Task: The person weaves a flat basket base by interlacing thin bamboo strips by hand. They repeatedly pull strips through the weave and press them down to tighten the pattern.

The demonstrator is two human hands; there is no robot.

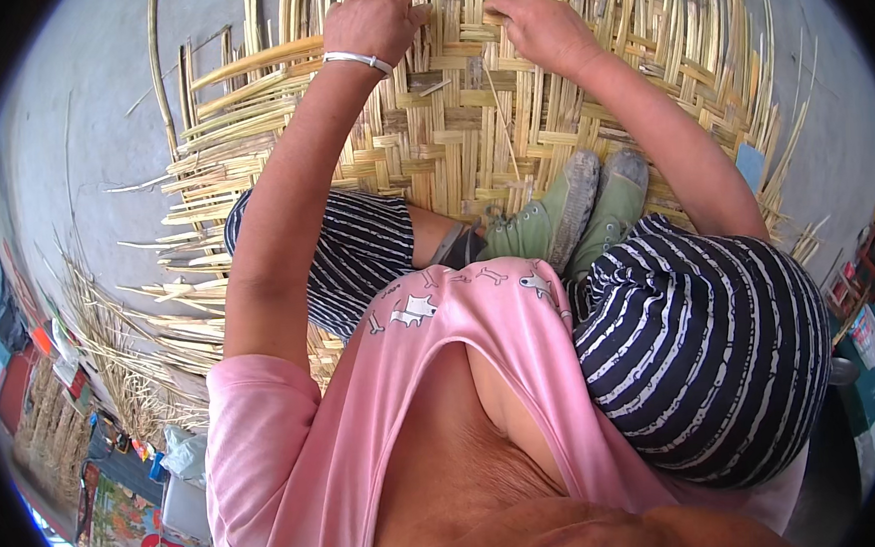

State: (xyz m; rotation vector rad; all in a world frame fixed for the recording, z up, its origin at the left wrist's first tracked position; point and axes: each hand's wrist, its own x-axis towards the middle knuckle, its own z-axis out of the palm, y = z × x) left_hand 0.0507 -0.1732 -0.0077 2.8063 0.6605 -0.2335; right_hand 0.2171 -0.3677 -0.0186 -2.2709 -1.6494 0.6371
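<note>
A large woven mat [431,164] of flat, yellowish split-cane strips lies under my legs and spreads out ahead of me. My left hand [372,27], a pale band round its wrist, is closed over the far part of the weave. My right hand [548,28] is a short way to its right, thumb and fingers pinched together against the strips. Whatever the fingers of either hand hold is hidden or too fine to make out. Between and beyond the hands, long upright strips [451,2] run toward the top edge. Loose strip ends [238,115] stick out along the mat's left side.
My green shoes [564,206] rest on the mat. A small blue piece [750,166] lies near its right edge. Grey floor [99,144] borders the mat. A heap of thin strips [131,342] and a plastic bag [183,455] are at the left.
</note>
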